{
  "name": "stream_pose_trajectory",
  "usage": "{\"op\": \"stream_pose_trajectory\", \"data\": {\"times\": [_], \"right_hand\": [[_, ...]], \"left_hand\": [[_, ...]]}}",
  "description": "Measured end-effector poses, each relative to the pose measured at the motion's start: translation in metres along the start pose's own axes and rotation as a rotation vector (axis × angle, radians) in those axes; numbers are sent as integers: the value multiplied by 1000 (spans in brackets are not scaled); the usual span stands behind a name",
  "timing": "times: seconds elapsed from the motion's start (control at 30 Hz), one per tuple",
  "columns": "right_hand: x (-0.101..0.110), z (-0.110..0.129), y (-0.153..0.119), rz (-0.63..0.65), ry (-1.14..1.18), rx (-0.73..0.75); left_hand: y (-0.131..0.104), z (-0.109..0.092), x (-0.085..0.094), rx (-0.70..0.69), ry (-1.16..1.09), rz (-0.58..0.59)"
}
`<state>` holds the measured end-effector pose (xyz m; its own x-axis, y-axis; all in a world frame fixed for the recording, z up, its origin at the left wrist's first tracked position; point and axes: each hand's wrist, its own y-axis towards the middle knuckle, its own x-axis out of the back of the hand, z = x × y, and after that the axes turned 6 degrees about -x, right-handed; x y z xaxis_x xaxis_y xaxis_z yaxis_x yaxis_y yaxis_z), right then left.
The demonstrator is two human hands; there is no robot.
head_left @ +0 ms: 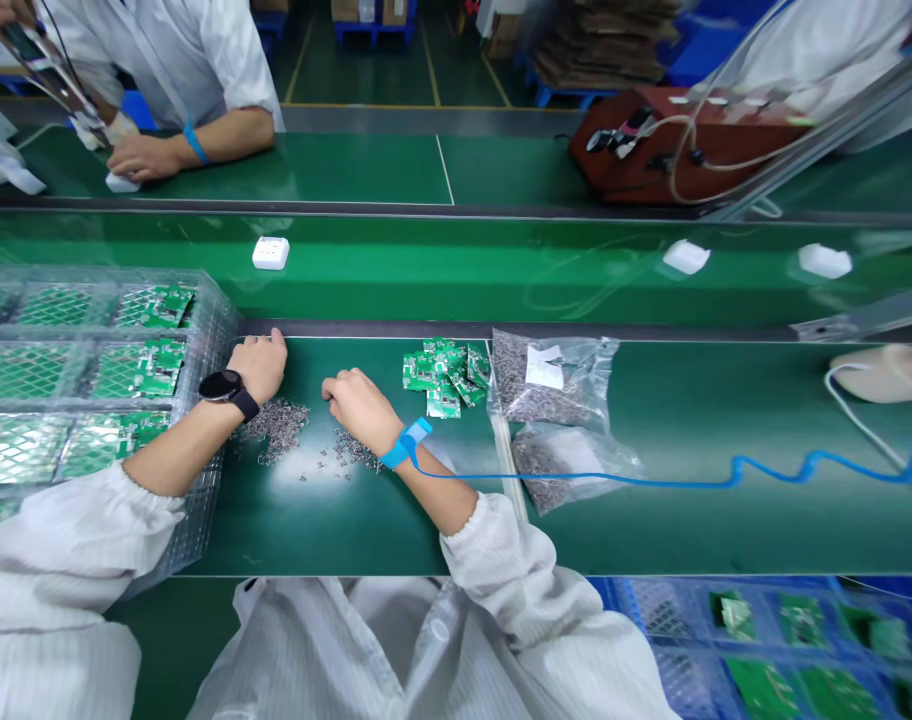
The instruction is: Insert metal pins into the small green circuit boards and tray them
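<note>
My left hand [261, 366], with a dark watch on its wrist, is beside the right wall of the clear divided tray [214, 330]. Its fingers curl under, and whatever they hold is hidden. Just below it lies a heap of small metal parts [277, 430]. Over the green table, my right hand [362, 408] has its fingers drawn together in a pinch; anything in them is too small to make out. A blue wrist strap [407, 443] circles that wrist. More small metal parts [355, 450] are scattered beneath it. Several green circuit boards [445, 375] are piled to its right.
Two bags of small metal parts [550, 385] lie right of the boards. The strap's blue coiled cord [673, 484] crosses the table. White adapter-like pieces [271, 253] sit on the green belt behind. Blue trays with boards [763, 640] are at lower right. A co-worker's hand [145, 158] is across.
</note>
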<state>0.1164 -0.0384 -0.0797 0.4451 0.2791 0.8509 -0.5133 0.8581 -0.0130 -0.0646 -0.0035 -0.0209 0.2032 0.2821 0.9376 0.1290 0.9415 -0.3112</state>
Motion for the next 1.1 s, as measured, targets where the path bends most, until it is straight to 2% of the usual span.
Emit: {"op": "stream_pose_trajectory", "data": {"times": [0.1, 0.17, 0.23, 0.3, 0.4, 0.5, 0.6, 0.93, 1.1], "right_hand": [[6, -5, -5, -70, 151, 46], [13, -12, -14, -175, 335, 64], [20, -22, -23, -298, 523, 40], [26, -33, -31, -404, 684, -12], [30, -44, -39, -503, 889, -92], [29, -48, -43, -524, 978, -112], [25, -48, -43, -490, 964, -106], [17, -47, -43, -424, 1079, -181], [19, -44, -46, -439, 996, -167]], "left_hand": [[-4, -5, 7, -33, -179, -118], [-7, -13, 12, -118, -523, -189], [-11, -23, 16, -206, -957, -145], [-15, -33, 16, -237, -1311, -31], [-17, -41, 13, -208, -1552, 69], [-16, -42, 8, -177, -1583, 138], [-15, -43, 6, -178, -1570, 191], [-16, -52, 2, -172, -1596, 244], [-15, -51, -4, -186, -1574, 270]]}}
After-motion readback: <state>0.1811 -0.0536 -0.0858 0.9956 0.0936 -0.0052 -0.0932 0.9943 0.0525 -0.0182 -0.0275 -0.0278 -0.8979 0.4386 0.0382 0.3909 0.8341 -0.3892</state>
